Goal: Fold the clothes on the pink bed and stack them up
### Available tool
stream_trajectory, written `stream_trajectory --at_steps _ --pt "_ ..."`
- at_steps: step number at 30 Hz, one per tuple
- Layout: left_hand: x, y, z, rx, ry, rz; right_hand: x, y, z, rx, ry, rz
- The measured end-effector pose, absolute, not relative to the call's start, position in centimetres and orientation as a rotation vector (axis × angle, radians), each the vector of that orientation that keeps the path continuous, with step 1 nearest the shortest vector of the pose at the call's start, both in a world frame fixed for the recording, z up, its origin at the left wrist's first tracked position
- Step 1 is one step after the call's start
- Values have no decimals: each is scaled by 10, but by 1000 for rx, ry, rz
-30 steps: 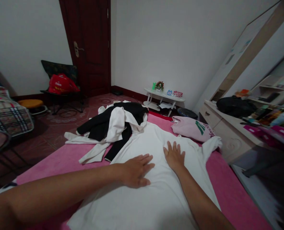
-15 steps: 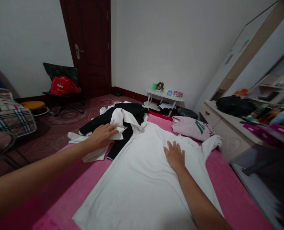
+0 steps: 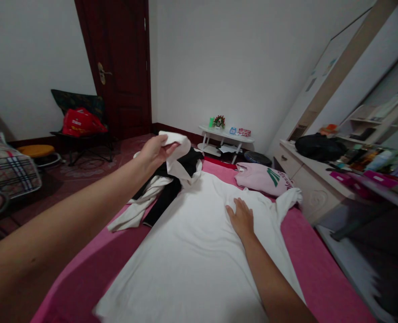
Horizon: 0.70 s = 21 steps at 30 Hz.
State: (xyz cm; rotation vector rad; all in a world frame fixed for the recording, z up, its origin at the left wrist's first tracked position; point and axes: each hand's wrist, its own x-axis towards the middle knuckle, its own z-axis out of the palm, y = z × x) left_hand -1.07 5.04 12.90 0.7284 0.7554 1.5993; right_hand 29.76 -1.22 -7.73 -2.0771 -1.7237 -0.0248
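Note:
A white long-sleeved shirt lies spread over the pink bedcover. My left hand grips the end of its left sleeve between thumb and fingers, holding it raised above the other clothes. My right hand rests flat on the upper right part of the shirt, fingers spread. The right sleeve lies bunched at the bed's edge. Under the lifted sleeve are a black garment and a crumpled white garment.
A folded pink sweatshirt lies at the bed's far end. Beyond stands a small white table with a flower pot. A drawer cabinet is close on the right. A chair holding a red bag stands by the door.
My left hand has lifted the sleeve end up and to the right, off the black garment. My right hand stays on the shirt. The view has shifted slightly.

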Motion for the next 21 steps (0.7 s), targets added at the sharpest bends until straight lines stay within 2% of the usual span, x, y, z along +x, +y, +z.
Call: stream_trajectory --at_steps 2,4,8,10,16,18,21 --pt "30 29 140 1012 485 1473 302 -10 -78 -1908 -1582 73" --pt "63 -1 138 1334 316 1155 310 -9 -79 -1678 -1291 184" --pt "79 -54 101 1974 278 632 345 -16 -77 -1387 -785 295" --pt "60 -66 72 2196 485 510 364 -19 -74 -1394 -748 359" --pt "-33 -73 7 2493 1630 229 352 -2 -68 -1512 -904 650" --pt "-58 -79 1 2425 1792 87 324 2 -68 -1528 -1041 699" --pt "-80 -92 -1 2323 1870 -52 285 -4 -58 -1694 -1478 581"
